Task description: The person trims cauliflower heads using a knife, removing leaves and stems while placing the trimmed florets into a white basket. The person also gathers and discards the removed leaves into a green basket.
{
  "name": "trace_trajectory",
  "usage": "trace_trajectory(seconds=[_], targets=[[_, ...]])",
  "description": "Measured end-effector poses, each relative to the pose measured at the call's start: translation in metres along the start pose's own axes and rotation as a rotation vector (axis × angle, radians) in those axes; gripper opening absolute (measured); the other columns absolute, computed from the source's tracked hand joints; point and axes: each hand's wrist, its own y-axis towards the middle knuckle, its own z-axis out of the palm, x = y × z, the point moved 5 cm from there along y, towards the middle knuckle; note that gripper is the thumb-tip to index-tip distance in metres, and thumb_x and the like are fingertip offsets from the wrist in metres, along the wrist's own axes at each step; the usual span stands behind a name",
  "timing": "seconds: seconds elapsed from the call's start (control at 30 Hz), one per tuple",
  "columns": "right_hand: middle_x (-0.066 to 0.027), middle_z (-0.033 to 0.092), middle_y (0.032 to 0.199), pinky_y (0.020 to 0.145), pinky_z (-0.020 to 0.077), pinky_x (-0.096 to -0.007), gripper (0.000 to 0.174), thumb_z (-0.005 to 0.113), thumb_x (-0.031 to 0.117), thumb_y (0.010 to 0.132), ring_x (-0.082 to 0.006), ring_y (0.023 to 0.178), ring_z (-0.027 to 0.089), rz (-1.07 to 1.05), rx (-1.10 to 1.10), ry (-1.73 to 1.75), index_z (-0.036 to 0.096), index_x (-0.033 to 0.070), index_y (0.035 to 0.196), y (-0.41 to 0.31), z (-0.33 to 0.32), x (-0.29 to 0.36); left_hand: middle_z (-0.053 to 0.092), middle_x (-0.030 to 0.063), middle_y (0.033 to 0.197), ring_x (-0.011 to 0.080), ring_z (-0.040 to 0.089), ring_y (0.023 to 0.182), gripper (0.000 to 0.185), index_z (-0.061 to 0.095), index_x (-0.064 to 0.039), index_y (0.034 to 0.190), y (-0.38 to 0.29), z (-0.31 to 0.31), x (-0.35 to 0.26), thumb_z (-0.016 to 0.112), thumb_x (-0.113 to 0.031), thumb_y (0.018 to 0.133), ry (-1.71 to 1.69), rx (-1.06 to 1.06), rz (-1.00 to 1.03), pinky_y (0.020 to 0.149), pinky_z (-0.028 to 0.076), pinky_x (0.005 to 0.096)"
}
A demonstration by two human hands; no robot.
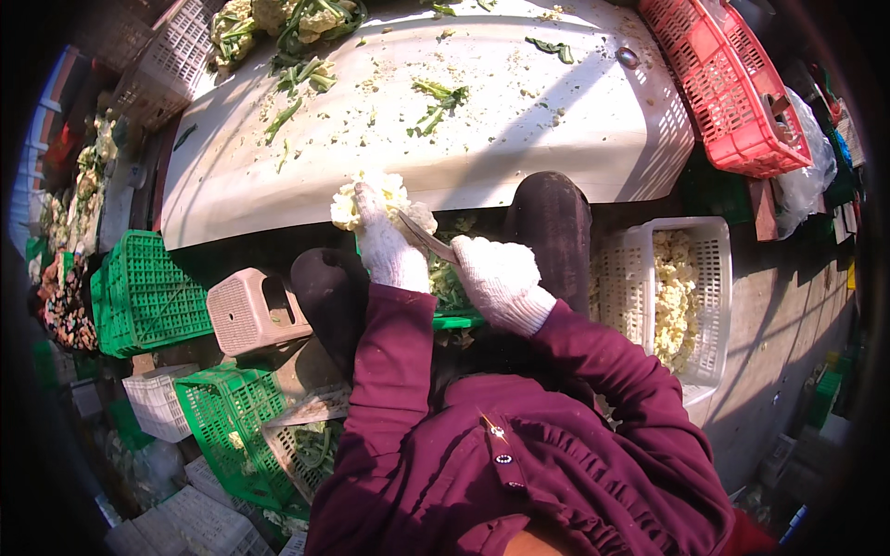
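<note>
My left hand (pixel 391 247), in a white knitted glove, holds a cauliflower head (pixel 391 191) at the near edge of the pale-covered table (pixel 278 191). In my gloved right hand (pixel 495 278) is a knife (pixel 427 238), its blade pointing up and left against the cauliflower's near right side. Below my hands, between my knees, stands a green crate (pixel 459 321) with leaf trimmings (pixel 446 281) in it. Cut leaves (pixel 439 104) and small crumbs lie scattered over the table. Whole cauliflowers (pixel 240 28) with leaves are heaped at its far left.
A white crate (pixel 719 299) of cauliflower florets (pixel 673 299) stands on the floor at right. A red crate (pixel 730 90) sits at the table's right end. Green crates (pixel 149 292) and a beige plastic stool (pixel 243 313) are at left; more crates stand at lower left.
</note>
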Motion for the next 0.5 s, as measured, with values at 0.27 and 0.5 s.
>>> trace_trajectory(seconds=[0.27, 0.5], targets=[[-0.0166, 0.070, 0.091, 0.068, 0.0569, -0.0474, 0.017, 0.065, 0.012, 0.088, -0.0341, 0.080, 0.074, -0.041, 0.095, -0.054, 0.059, 0.004, 0.102, 0.012, -0.008, 0.009, 0.067, 0.0064, 0.104, 0.0225, 0.064, 0.076, 0.041, 0.056, -0.014, 0.127, 0.028, -0.039, 0.005, 0.065, -0.044, 0.100, -0.105, -0.033, 0.018, 0.059, 0.053, 0.0369], [-0.0160, 0.069, 0.091, 0.069, 0.0558, -0.0473, 0.016, 0.060, 0.014, 0.092, -0.0338, 0.077, 0.072, -0.012, -0.010, -0.068, 0.057, 0.006, 0.105, 0.027, -0.004, -0.005, 0.069, 0.0064, 0.103, 0.0218, 0.067, 0.074, 0.041, 0.057, -0.017, 0.128, 0.037, -0.050, 0.004, 0.066, -0.045, 0.099, -0.094, 0.064, -0.081, 0.055, 0.053, 0.0365]])
